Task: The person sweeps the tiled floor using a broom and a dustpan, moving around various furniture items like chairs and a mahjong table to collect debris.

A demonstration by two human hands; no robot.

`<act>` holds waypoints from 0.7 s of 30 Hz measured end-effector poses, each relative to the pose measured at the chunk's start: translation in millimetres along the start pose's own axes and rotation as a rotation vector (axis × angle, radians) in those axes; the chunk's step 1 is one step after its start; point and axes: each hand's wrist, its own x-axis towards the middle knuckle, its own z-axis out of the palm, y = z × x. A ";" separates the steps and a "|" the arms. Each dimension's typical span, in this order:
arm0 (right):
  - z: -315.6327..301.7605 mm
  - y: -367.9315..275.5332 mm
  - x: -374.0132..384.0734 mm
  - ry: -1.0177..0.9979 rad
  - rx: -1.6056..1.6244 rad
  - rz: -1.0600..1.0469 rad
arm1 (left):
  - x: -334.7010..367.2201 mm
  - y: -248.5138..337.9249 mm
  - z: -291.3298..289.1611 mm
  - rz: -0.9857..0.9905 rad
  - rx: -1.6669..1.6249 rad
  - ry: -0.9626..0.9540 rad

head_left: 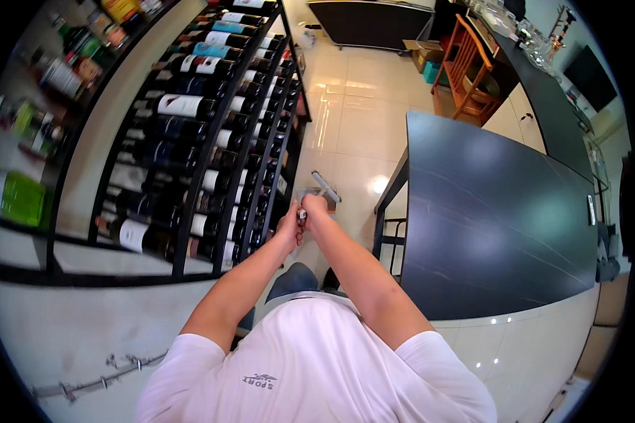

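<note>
Presently, at frame centre, I have left hand point(289, 225) and right hand point(314, 205) fingers closed around a dark rod end point(302, 214), the right nearer the slanting pale-grey flat bar point(326, 187) above.

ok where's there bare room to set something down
The dark table is bare across its middle, with a small object near its right edge. Tiled floor shows bare between the wine rack and table, beyond the hands and grey bar. The rack is crowded with bottles.
</note>
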 end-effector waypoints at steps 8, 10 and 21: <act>10.9 -134.2 93.6 0.001 0.142 -0.081 | 110.0 140.4 73.7 0.116 0.148 -0.033; 18.0 -169.3 115.9 -0.011 0.196 -0.071 | 145.0 181.8 85.6 0.045 0.172 -0.104; 13.5 -359.9 217.6 0.119 0.298 -0.242 | 266.2 369.4 201.0 0.070 0.365 -0.192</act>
